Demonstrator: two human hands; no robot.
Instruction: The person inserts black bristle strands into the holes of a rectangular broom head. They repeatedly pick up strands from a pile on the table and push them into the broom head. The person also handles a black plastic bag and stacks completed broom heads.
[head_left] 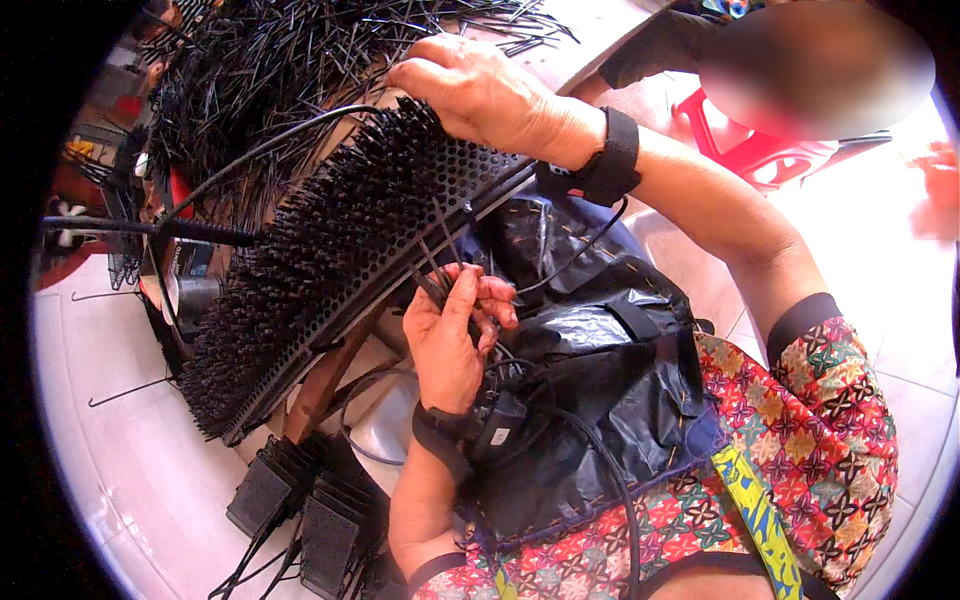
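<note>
No wording, number or brand can be read with certainty anywhere in the frame. A small white label (501, 436) sits on a black device (505, 412) just below the centre — its marks are too tiny to make out. Toward the left edge, a dark box (198, 258) carries pale lettering along its side — too small and blurred to tell.

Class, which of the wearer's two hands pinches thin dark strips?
The left hand, lower in view, holding the thin dark strips; the right hand is at the upper end of the bristled black board.
</note>
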